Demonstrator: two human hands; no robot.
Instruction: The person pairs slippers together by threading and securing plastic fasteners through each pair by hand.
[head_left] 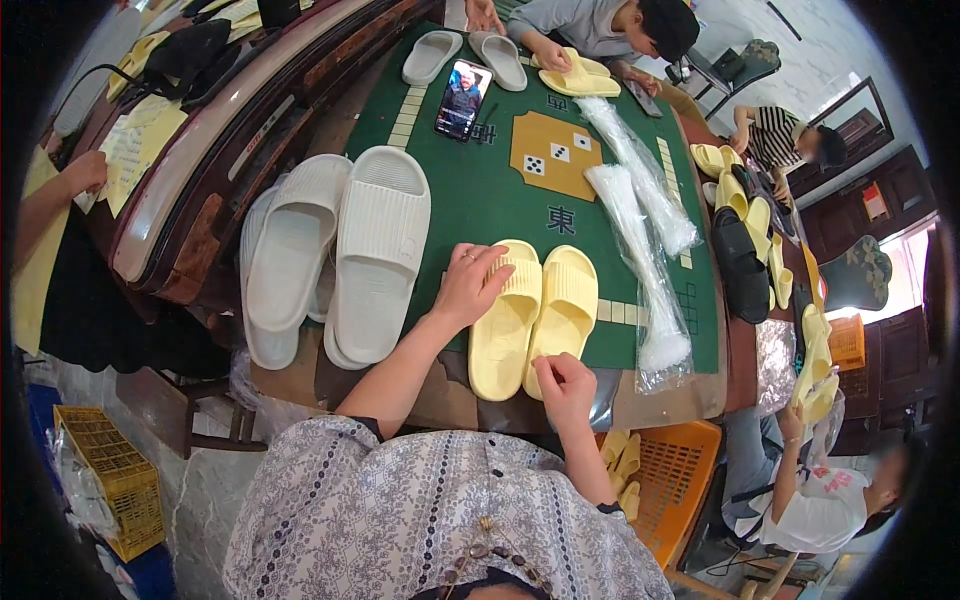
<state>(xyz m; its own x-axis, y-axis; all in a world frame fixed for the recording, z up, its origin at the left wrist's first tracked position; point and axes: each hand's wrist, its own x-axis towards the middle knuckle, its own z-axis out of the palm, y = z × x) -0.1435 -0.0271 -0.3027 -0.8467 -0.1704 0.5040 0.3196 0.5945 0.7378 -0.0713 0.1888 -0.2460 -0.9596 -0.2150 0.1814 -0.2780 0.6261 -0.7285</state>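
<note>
A pair of pale yellow slide sandals lies side by side in front of me, toes pointing away: a left slide point(497, 345) and a right slide point(563, 310). My left hand point(473, 287) rests at the left slide's strap, its fingers a little apart and touching the strap's outer edge. Close to the right slide's heel, my right hand point(566, 390) is closed with thumb and fingertips together. Anything between those fingertips is too small or hidden to make out. To the left are large whitish slides, one point(378, 270) beside another point(293, 250), stacked over more.
The table's green mat point(470, 200) carries a phone point(463, 100), long clear bags of white strips point(640, 260) and grey slides point(431, 57). Across, a person handles yellow slides point(577, 75). More slides and people line the right. An orange crate point(680, 470) stands beside me.
</note>
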